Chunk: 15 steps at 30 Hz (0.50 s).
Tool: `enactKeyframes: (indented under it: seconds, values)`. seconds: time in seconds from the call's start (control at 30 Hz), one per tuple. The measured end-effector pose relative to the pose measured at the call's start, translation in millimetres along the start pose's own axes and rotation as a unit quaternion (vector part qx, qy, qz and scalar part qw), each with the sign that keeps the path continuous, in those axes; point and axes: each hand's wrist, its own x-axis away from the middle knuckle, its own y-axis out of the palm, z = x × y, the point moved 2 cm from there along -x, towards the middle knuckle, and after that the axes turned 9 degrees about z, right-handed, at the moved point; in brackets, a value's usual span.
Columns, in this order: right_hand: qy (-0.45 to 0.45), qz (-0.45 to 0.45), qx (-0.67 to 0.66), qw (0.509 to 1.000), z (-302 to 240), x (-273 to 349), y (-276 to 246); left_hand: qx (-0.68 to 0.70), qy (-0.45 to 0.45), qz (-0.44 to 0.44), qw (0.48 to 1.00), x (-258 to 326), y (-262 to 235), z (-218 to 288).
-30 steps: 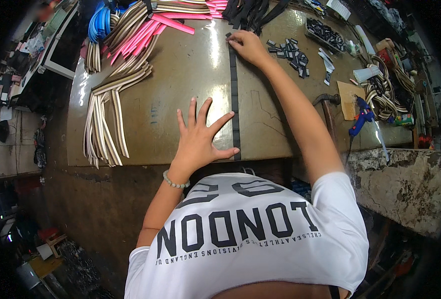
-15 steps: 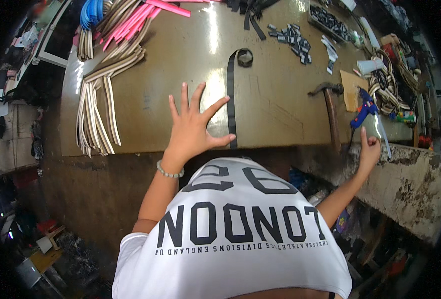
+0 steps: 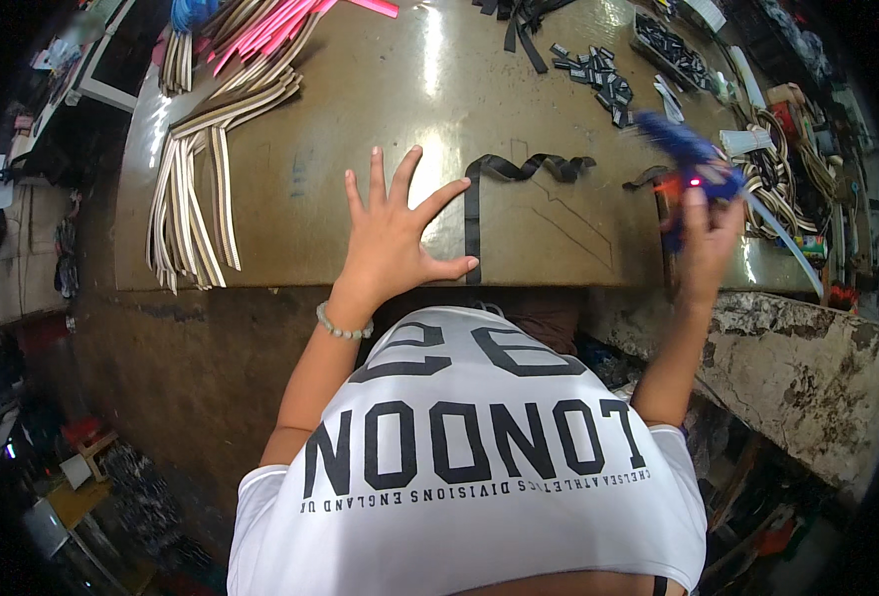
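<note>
Right grip (image 3: pixel 703 233) closed round blue glue gun (image 3: pixel 688 159)

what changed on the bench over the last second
The right hand let go of the far end of the black strap, swung right and picked up the blue glue gun. The strap's far end curled up. The left hand stayed flat on the table beside the strap.

The left hand (image 3: pixel 392 238) is pressing flat on the brown worktable (image 3: pixel 360 129), fingers spread, thumb just beside a black strap (image 3: pixel 473 223) lying toward the near edge. The right hand (image 3: pixel 706 238) is gripping a blue glue gun (image 3: pixel 693 159), raised above the table's right side. Striped webbing strips (image 3: pixel 196 189) are lying well apart at the left.
</note>
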Motion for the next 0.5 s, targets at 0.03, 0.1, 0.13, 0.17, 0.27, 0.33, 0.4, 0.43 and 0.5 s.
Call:
enactKeyframes:
  seconds: [0.03, 0.1, 0.13, 0.17, 0.27, 0.33, 0.4, 0.43, 0.5]
  values:
    - [0.032, -0.068, -0.017, 0.997, -6.8, 12.5, 19.6, 0.001, -0.001, -0.004, 1.000, -0.1, 0.2, -0.1]
    - [-0.060, -0.186, 0.005, 0.981, -13.6, 27.2, 55.0, 0.004, 0.002, 0.001, 1.000, 0.0, 0.0, -0.3]
    - [-0.046, -0.224, 0.034, 0.973, -11.3, 30.3, 67.1, 0.000, 0.002, 0.001, 1.000, 0.4, -0.2, -0.5]
    - [-0.126, -0.224, 0.081, 0.963, -9.9, 28.9, 77.2, 0.004, 0.002, 0.003, 1.000, 0.5, -0.3, -0.5]
    - [-0.117, -0.231, 0.146, 0.955, 0.9, 17.3, 92.3, 0.005, 0.004, 0.009, 1.000, 0.9, -0.4, -0.2]
    - [-0.119, -0.252, 0.154, 0.948, 4.9, 9.1, 98.6, 0.003, 0.007, 0.015, 1.000, 1.2, -0.7, 0.0]
    - [-0.144, -0.269, 0.169, 0.937, 5.6, 1.7, 104.5, 0.009, 0.008, 0.016, 1.000, 1.5, -1.1, 0.3]
    - [-0.159, -0.271, 0.170, 0.934, 4.7, -1.2, 106.6, 0.012, 0.010, 0.017, 1.000, 1.4, -1.3, 0.4]
    - [-0.143, -0.285, 0.182, 0.930, 4.0, -7.1, 110.9, 0.000, 0.023, 0.011, 1.000, 1.5, -1.6, 0.7]
